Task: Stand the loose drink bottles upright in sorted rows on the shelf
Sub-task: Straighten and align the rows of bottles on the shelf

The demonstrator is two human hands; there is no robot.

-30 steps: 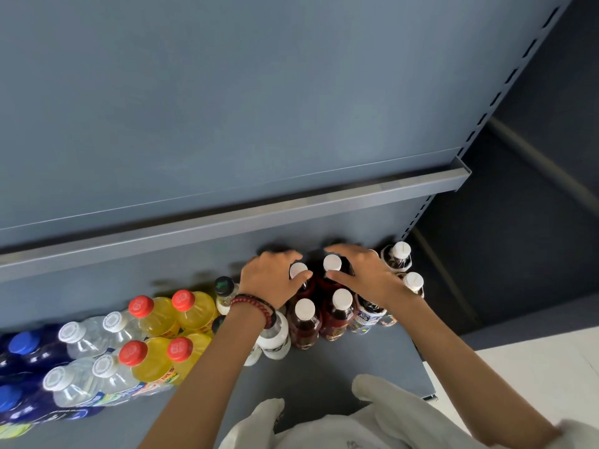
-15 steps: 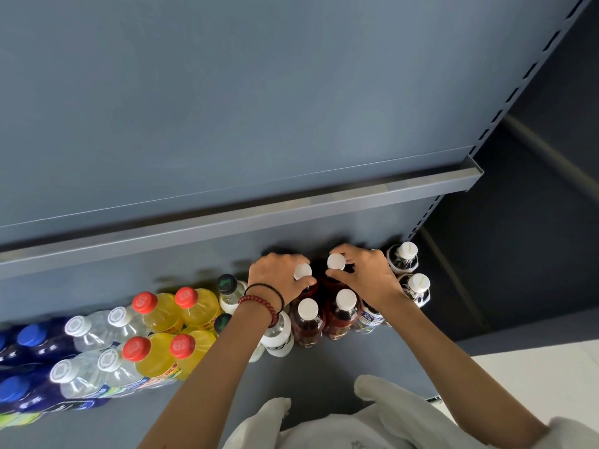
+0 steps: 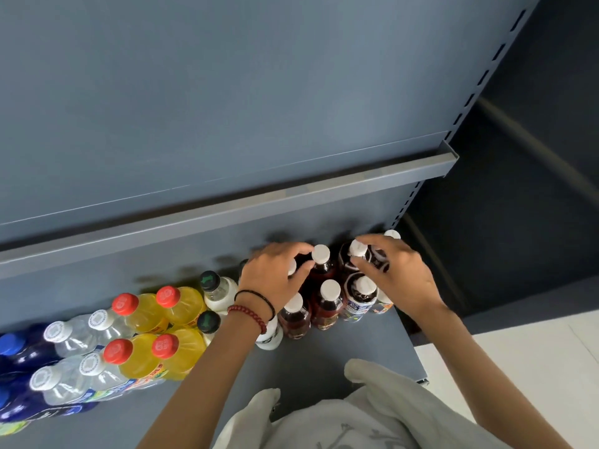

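Drink bottles stand upright in rows on the grey lower shelf [image 3: 324,367]. At the right end are red drink bottles with white caps [image 3: 325,306] and dark drink bottles with white caps [image 3: 359,296]. My left hand [image 3: 272,280] reaches over a hidden cap, and its forefinger and thumb close on the neck of the back red bottle [image 3: 321,264]. My right hand [image 3: 398,280] pinches the cap of the back dark bottle [image 3: 357,248]. One more white cap [image 3: 393,234] shows behind my right hand.
To the left stand white bottles with dark green caps [image 3: 220,293], yellow bottles with red caps [image 3: 181,306], clear bottles [image 3: 74,338] and blue bottles [image 3: 19,351]. An upper shelf edge [image 3: 227,215] overhangs the back row. The shelf's right end [image 3: 418,367] borders white floor [image 3: 518,367].
Both hands have shifted one bottle to the right: the left from a now-hidden cap to the back red bottle, the right from that red bottle to the back dark bottle.
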